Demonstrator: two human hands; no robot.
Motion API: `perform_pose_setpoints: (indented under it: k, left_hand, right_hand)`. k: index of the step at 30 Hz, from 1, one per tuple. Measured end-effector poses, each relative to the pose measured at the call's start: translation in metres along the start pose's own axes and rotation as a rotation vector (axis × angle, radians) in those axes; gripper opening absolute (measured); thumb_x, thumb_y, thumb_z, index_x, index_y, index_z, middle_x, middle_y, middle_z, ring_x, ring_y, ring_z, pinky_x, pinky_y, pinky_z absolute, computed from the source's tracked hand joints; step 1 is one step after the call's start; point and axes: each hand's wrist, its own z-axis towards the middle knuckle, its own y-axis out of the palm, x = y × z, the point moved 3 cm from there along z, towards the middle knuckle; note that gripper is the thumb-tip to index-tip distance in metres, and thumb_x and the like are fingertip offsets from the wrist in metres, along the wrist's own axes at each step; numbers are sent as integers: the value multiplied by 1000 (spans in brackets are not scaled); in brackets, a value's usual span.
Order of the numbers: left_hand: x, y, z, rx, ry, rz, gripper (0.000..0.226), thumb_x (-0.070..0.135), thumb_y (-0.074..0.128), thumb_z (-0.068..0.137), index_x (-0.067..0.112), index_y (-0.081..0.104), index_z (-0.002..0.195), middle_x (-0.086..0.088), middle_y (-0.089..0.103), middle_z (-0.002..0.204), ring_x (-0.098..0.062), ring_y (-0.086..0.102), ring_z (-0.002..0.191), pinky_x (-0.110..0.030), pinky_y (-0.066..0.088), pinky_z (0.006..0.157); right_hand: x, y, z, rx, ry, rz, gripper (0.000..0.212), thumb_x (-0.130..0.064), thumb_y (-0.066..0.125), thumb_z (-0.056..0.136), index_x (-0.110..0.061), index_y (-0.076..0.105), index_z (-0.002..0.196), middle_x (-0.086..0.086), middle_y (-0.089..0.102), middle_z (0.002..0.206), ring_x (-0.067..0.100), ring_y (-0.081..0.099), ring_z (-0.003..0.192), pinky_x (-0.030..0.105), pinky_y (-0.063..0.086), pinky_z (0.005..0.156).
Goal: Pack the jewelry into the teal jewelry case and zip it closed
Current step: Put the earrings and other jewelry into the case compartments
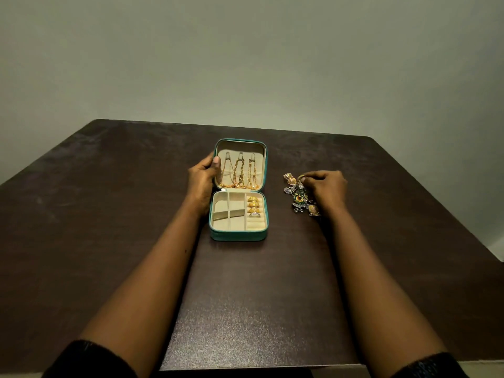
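The teal jewelry case [237,236] lies open in the middle of the table, its lid standing up at the back. Gold chains [240,173] hang inside the lid. Several gold rings [253,205] sit in the right-hand ring rolls of the beige tray; the other compartments hold nothing. My left hand [203,175] grips the lid's left edge, thumb on the inner lining. To the right of the case lies a pile of earrings [298,196], gold, silver and green. My right hand [326,188] rests on that pile, fingertips pinched on a gold earring at its top.
The dark brown table [109,214] ends at a plain pale wall behind. Its right edge runs diagonally at the far right, its near edge lies just in front of me. Both of my forearms stretch across the table's near half.
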Motion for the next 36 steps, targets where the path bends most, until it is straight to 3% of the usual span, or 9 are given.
perform_pose_setpoints:
  k: [4,6,9,15,19,22,27,31,36]
  left_hand:
    - [2,2,-3,1,-1,-17,36,8,38,99,0,47,133,-15,59,112,-11,63,79,-19,57,60]
    - [2,1,-2,-3,0,-13,36,9,39,99,0,47,133,-13,61,110,-15,63,85,-19,57,61]
    - [2,1,-3,-5,2,-2,35,9,39,99,0,48,132,-12,60,110,-15,63,85,-19,57,62]
    - [2,0,-2,0,0,3,36,10,39,99,1,48,132,-19,59,120,-25,61,99,-21,58,65]
    - [2,1,-2,0,-1,3,35,9,39,99,1,48,132,-21,58,123,-22,63,93,-22,57,66]
    - [1,1,-1,3,-7,-4,36,9,39,99,1,47,133,-19,58,121,-25,60,100,-22,57,66]
    - [-1,-1,2,-6,-5,-3,36,9,39,99,-2,48,133,-20,59,119,-27,63,97,-25,57,69]
    - [-2,0,2,-8,6,-3,36,8,39,99,-1,47,133,-21,58,122,-16,63,86,-23,57,68]
    - [-2,-1,2,-4,11,2,36,9,39,99,-1,47,133,-24,56,126,-21,63,91,-24,57,70]
  right_hand:
    - [5,-4,0,-30,93,229,6,-7,72,75,-12,74,78,5,65,63,13,53,50,22,43,47]
    - [4,-4,0,-46,98,276,6,-4,72,76,-7,74,81,6,67,68,15,59,60,28,52,58]
    - [2,-3,-1,-44,65,256,13,-8,74,75,-21,73,71,6,70,71,16,63,66,32,52,64]
    - [-4,-2,-4,-90,71,267,14,-8,71,76,-20,72,68,3,66,62,13,55,53,23,41,52]
    - [-8,-3,-5,-81,88,265,12,-11,68,75,-17,71,65,-1,58,53,5,46,40,18,34,41]
    - [-10,-4,-6,-78,98,282,13,-9,68,75,-15,69,65,-4,53,48,-1,39,31,15,29,36]
    - [-15,-6,-10,-85,125,387,9,2,66,78,0,71,84,2,60,59,1,49,39,14,36,39]
    - [-25,-5,-17,-140,119,547,19,12,60,79,-5,68,80,0,64,54,8,51,42,15,38,38]
    - [-36,1,-28,-198,159,678,18,14,59,79,-2,67,75,7,68,59,14,67,53,18,56,52]
